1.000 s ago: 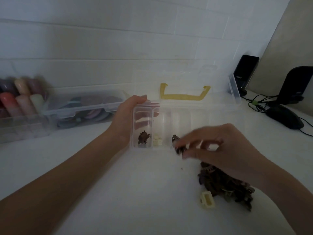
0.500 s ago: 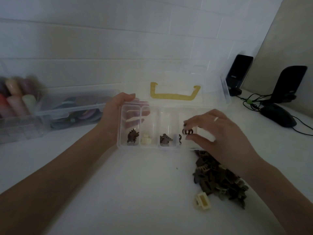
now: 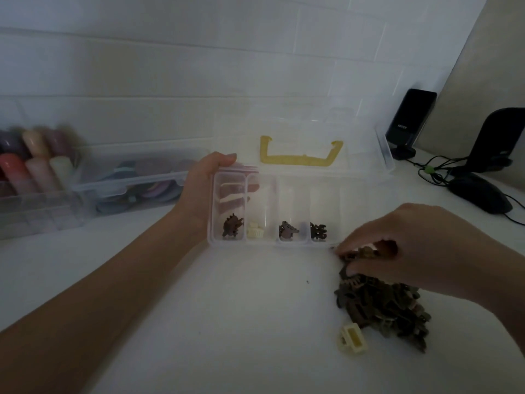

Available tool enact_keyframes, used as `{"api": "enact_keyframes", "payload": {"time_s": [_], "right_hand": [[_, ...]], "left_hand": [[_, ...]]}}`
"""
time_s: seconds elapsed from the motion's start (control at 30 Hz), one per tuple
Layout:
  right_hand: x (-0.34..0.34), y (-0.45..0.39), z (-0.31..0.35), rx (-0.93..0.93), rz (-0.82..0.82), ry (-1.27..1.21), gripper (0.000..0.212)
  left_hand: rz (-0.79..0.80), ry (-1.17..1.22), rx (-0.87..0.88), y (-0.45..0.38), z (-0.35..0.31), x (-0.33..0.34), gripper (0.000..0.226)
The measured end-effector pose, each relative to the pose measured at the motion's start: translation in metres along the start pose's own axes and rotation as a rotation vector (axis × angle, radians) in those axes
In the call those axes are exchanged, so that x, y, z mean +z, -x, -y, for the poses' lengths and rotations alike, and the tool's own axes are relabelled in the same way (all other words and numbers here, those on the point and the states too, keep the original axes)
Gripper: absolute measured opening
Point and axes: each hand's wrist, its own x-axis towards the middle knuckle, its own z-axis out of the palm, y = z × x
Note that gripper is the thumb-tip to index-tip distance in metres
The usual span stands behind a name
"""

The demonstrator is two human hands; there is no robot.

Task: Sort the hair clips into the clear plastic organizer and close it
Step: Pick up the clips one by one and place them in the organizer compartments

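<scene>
The clear organizer [image 3: 284, 206] is lying open mid-tabletop [image 3: 227, 322], left hand [image 3: 203, 191] gripping its left end. Right hand [image 3: 409, 245] is pinching a brown clip [image 3: 366, 253] atop the pile [image 3: 380, 308] at near right; computer mouse [image 3: 480, 196] lying far right.

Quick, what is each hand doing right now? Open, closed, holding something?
Left hand: its grip holds the left end of the clear organizer.
Right hand: fingers curled down into the pile of dark clips, pinching one.

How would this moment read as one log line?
left hand holds organizer | right hand picking from clip pile | lid open
</scene>
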Motion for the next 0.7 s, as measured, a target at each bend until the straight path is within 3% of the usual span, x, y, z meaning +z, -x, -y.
{"api": "enact_keyframes", "payload": {"time_s": [0.13,0.33,0.47,0.6,0.7], "right_hand": [[0.001,0.002,-0.009,0.106,0.043,0.063,0.028],[0.017,-0.006,-0.013,0.058,-0.003,-0.09,0.021],[0.014,-0.008,-0.01,-0.037,-0.147,-0.375,0.013],[0.015,-0.011,-0.005,-0.105,-0.347,-0.558,0.015],[0.02,-0.013,-0.006,-0.088,-0.409,-0.648,0.015]], "left_hand": [[0.008,-0.004,-0.019,0.0,0.001,-0.001,0.02],[0.004,-0.005,-0.02,0.001,0.001,-0.001,0.02],[0.011,-0.008,-0.021,0.001,0.0,0.0,0.02],[0.002,-0.002,-0.001,0.002,0.0,0.001,0.018],[-0.001,-0.009,0.005,0.001,0.0,0.001,0.018]]}}
